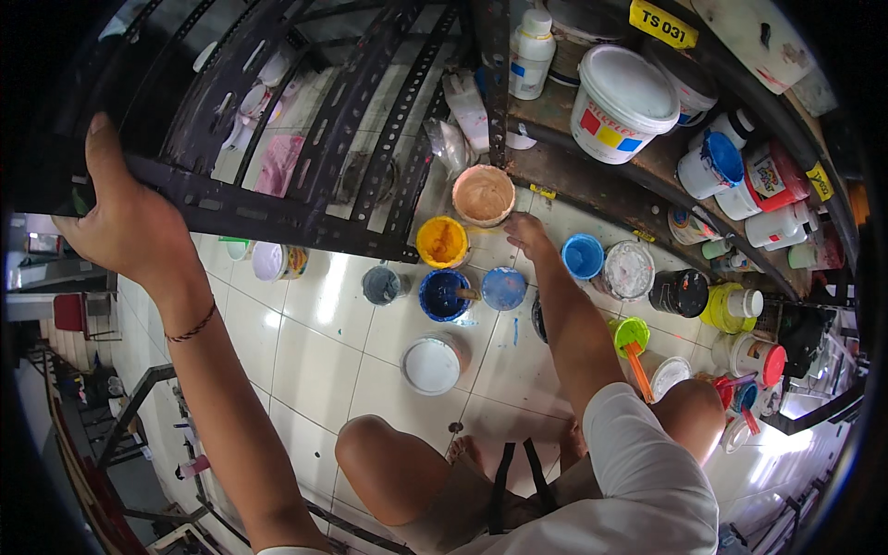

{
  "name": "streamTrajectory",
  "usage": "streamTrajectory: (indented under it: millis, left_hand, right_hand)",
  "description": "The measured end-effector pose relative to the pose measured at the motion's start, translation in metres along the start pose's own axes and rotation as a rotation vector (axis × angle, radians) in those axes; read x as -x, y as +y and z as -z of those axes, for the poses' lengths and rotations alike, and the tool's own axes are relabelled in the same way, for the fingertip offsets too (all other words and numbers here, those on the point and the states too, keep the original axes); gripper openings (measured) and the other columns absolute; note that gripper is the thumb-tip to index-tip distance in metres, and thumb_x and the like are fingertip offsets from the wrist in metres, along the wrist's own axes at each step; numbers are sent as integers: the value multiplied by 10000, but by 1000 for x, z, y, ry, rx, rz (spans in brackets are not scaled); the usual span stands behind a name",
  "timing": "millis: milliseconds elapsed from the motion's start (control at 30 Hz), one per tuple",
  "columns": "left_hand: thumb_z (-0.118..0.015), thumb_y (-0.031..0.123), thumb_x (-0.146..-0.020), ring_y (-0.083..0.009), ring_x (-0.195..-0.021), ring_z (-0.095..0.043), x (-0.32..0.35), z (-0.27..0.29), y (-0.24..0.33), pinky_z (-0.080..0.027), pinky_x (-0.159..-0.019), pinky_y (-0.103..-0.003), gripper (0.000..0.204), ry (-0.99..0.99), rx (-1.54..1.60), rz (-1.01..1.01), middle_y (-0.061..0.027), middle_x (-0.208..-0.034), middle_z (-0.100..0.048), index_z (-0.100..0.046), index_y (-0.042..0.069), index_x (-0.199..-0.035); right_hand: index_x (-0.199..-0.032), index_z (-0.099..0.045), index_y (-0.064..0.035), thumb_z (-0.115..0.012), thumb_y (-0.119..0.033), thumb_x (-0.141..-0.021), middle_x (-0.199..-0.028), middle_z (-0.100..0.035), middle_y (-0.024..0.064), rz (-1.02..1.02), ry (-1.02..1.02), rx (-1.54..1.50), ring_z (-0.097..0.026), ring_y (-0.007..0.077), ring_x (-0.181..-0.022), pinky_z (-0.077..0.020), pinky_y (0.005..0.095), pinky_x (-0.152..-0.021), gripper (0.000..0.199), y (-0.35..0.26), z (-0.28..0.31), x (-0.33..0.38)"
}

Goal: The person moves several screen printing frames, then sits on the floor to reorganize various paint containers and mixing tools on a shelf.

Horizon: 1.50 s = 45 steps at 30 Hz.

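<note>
Head view, looking down past bent knees at white floor tiles (pixel 305 351) crowded with paint tubs. Left hand (pixel 120 217) raised at the upper left, fingers wrapped shut around a black perforated shelf rail (pixel 268 208), thumb up along its edge, a thin cord bracelet (pixel 191 327) at the wrist. Right hand (pixel 525 231) stretched far forward and low, fingertips at the rim of the tub of peach paint (pixel 483 195); cannot tell whether pinching that rim or only touching it, fingers foreshortened and curled together. Peach tub standing on the floor just under the rack's front edge, upright and uncovered. Just beside it to the left and nearer, a yellow tub (pixel 442 241); nearer again, a dark blue tub (pixel 444 295) with a stick lying in it, touching a round blue lid (pixel 504 288). Right of the forearm, a light blue tub (pixel 583 256) and a whitish one (pixel 629 270). White lidded tub (pixel 431 364) alone in front of the left knee. Up on the dark curved shelf (pixel 592 190), a large white bucket (pixel 622 104) and a white bottle (pixel 531 41).
</note>
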<state>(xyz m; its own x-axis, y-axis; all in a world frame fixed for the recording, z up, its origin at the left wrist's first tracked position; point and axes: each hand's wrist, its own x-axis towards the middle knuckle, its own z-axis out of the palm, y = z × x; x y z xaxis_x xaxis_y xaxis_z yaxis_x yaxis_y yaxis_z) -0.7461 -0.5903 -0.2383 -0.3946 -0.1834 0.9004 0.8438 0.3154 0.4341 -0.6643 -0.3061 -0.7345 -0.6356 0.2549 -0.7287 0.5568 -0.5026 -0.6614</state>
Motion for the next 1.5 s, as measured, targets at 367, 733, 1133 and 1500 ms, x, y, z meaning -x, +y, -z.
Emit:
streamTrajectory:
  millis: [367, 733, 1133, 1500]
  left_hand:
    - [-724, 128, -827, -166, -843, -626, -1, -4, 13, -513, -783, -280, 331, 74, -148, 26, -125, -989, -650, -582, -82, -1040]
    - [-744, 234, -808, -250, -1049, -557, -4, -1, 12, -422, -938, -353, 624, 77, -239, 69, -180, -1198, -539, -470, -55, -1288]
    - [-746, 251, -802, -298, -1111, -494, 0, -1, 20, -368, -983, -373, 674, 89, -282, 69, -205, -1185, -481, -434, -42, -1322]
    - [-761, 283, -783, -298, -1060, -521, -1, 0, 18, -381, -966, -379, 666, 68, -265, 68, -191, -1157, -499, -474, -34, -1293]
  right_hand:
    - [-1070, -564, -45, -608, -185, -867, -981, -616, 80, 211, 22, -110, -611, 201, -924, -512, 342, -834, 250, 4, 3, 18]
    - [-1003, -559, -48, -596, -181, -847, -895, -580, 52, 350, 69, -211, -572, 164, -803, -502, 313, -804, 208, -26, -13, 56]
    - [-921, -560, -57, -583, -146, -823, -840, -603, 46, 390, 132, -409, -598, 166, -716, -515, 310, -712, 135, -70, 30, 139]
    - [-975, -545, -1, -602, -194, -841, -805, -573, 80, 462, 326, -525, -574, 176, -649, -524, 337, -628, 242, -120, 79, 90]
